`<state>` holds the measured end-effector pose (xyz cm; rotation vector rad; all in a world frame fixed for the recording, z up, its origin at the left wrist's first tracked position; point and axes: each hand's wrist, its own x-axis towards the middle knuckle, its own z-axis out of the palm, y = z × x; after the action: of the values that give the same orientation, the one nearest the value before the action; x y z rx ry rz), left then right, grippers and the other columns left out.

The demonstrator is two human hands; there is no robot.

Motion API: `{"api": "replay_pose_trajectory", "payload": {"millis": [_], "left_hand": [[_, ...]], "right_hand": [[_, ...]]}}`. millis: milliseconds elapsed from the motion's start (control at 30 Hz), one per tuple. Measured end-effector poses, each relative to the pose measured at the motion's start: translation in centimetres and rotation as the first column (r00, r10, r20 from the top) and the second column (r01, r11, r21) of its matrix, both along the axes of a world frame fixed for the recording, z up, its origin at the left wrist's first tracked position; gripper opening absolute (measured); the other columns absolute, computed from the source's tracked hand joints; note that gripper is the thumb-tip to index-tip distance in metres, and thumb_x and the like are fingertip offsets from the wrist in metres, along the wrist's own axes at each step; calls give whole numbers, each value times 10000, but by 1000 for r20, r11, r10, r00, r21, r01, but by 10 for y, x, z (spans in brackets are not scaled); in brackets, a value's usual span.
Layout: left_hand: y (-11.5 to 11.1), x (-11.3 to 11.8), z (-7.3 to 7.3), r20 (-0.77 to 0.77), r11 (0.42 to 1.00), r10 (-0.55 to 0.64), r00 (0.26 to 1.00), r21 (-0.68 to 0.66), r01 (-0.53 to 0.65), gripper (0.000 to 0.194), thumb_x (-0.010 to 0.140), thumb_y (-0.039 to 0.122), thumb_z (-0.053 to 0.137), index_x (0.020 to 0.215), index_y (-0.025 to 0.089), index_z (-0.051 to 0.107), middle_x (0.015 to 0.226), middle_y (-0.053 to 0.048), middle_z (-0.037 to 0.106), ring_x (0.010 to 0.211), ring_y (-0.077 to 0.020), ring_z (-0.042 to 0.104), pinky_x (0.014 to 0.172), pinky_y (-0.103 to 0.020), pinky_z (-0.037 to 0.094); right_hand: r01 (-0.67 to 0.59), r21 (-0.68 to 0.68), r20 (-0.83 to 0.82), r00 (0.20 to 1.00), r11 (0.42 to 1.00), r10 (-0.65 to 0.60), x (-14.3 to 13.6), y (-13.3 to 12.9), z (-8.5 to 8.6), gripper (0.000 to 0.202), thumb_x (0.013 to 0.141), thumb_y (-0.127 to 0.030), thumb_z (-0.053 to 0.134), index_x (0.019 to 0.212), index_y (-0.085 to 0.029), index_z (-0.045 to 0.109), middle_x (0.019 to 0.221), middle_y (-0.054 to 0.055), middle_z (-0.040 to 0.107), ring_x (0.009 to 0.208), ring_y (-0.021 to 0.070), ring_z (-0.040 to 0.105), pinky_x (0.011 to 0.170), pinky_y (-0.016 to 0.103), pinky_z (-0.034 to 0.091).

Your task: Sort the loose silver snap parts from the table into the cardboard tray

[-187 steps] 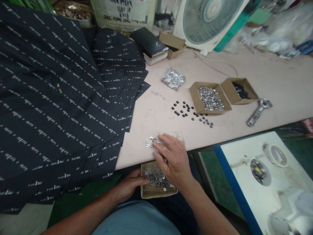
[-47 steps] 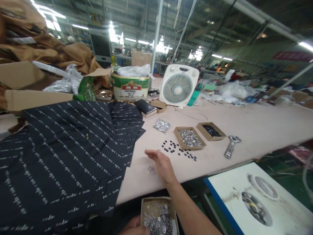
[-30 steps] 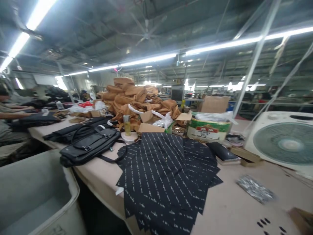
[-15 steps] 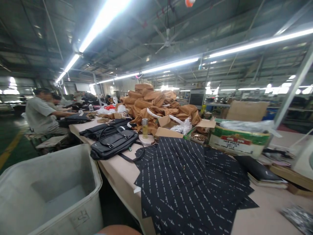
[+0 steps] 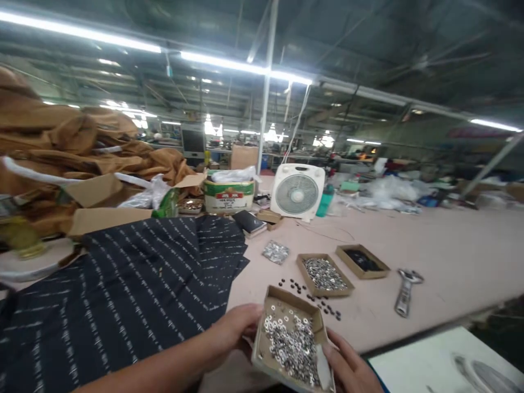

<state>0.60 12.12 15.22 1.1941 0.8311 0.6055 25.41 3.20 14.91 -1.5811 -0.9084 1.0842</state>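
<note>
A small cardboard box (image 5: pixel 292 297) is held tilted above the near edge of the table, with many small silvery metal rings (image 5: pixel 292 346) heaped in it. My left hand (image 5: pixel 244 323) is closed on the box's left side. On the opposite side, my right hand (image 5: pixel 350 365) grips the box, its thumb by a white flat piece (image 5: pixel 323 367) whose kind I cannot make out. Just beyond lie several loose dark round pieces (image 5: pixel 321 302). A second cardboard box (image 5: pixel 303 267) of metal rings stands behind them, near another box (image 5: pixel 370 256) holding black pieces.
Dark printed fabric sheets (image 5: pixel 164 273) cover the table's left part. An adjustable wrench (image 5: pixel 404 295) lies to the right. Farther back stand a white box fan (image 5: pixel 298 192) and a green-and-white carton (image 5: pixel 228 196). A brown pile of material (image 5: pixel 94 131) rises at left.
My view has swung to the right, and both hands have come into sight with the box of metal rings between them. The co-worker and black bag have left the picture.
</note>
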Motion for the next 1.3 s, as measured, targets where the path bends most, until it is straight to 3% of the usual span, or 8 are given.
{"api": "replay_pose_trajectory", "payload": {"millis": [133, 267, 367, 500, 700, 900, 1067, 1300], "left_hand": [[78, 13, 1, -296, 947, 174, 939, 310, -78, 703, 874, 569, 525, 1394, 97, 510, 1211, -185, 674, 911, -257, 702, 589, -296, 517], [167, 38, -2, -485, 853, 393, 782, 511, -112, 554, 900, 349, 643, 1382, 98, 538, 1322, -168, 627, 1213, -277, 607, 1045, -394, 463], [216, 54, -4, -613, 846, 428, 665, 531, -55, 444, 957, 435, 628, 1268, 119, 616, 1239, -143, 671, 1212, -282, 611, 1082, -500, 438], [245, 67, -7, -712, 861, 410, 570, 509, 17, 324, 962, 459, 636, 1026, 147, 697, 1124, -98, 703, 1127, -256, 641, 1035, -502, 477], [251, 69, -14, -689, 849, 416, 594, 528, 19, 295, 987, 436, 606, 968, 152, 686, 1049, -72, 703, 1028, -217, 655, 966, -440, 512], [251, 37, -10, -561, 808, 490, 667, 580, -106, 276, 996, 375, 587, 853, 146, 646, 926, -43, 683, 925, -191, 646, 882, -380, 511], [213, -7, 0, -415, 795, 486, 769, 575, -192, 231, 963, 281, 539, 768, 166, 586, 686, 11, 611, 646, -138, 583, 656, -267, 452], [146, -63, -11, -311, 837, 502, 807, 409, -363, 371, 885, 555, 453, 857, 197, 542, 590, 7, 617, 446, -126, 478, 437, -219, 350]], "right_hand": [[101, 73, -66, 993, 992, -96, 4, 27, 16, 843, 753, -685, 731, 1388, -148, 596, 620, -4, 640, 449, 162, 526, 387, 256, 411], [84, 88, 3, 996, 993, -85, 21, 47, 22, 736, 830, -628, 682, 1388, -157, 583, 646, -14, 621, 465, 148, 534, 400, 245, 439], [57, 42, 26, 998, 998, -58, 32, 58, 22, 740, 836, -629, 674, 1395, -156, 570, 678, -8, 625, 484, 153, 556, 403, 253, 463], [94, 46, 38, 995, 994, -96, 34, 73, 27, 722, 831, -616, 683, 1374, -151, 588, 653, -31, 583, 449, 130, 525, 399, 247, 463], [96, 47, 37, 995, 994, -98, 26, 101, 37, 712, 810, -619, 723, 1338, -153, 618, 656, -24, 591, 484, 134, 548, 421, 250, 492], [110, 60, -81, 991, 992, -105, 7, 141, 41, 717, 744, -576, 792, 1303, -159, 626, 681, -10, 616, 519, 141, 560, 406, 240, 493], [125, 104, -137, 984, 987, -110, -15, 187, 39, 617, 800, -492, 757, 1305, -177, 597, 914, 56, 708, 604, 155, 638, 423, 241, 516], [134, 42, -63, 989, 990, -131, -41, 240, 14, 568, 905, -431, 613, 1382, -136, 515, 1123, 140, 726, 686, 189, 715, 475, 255, 552]]}}
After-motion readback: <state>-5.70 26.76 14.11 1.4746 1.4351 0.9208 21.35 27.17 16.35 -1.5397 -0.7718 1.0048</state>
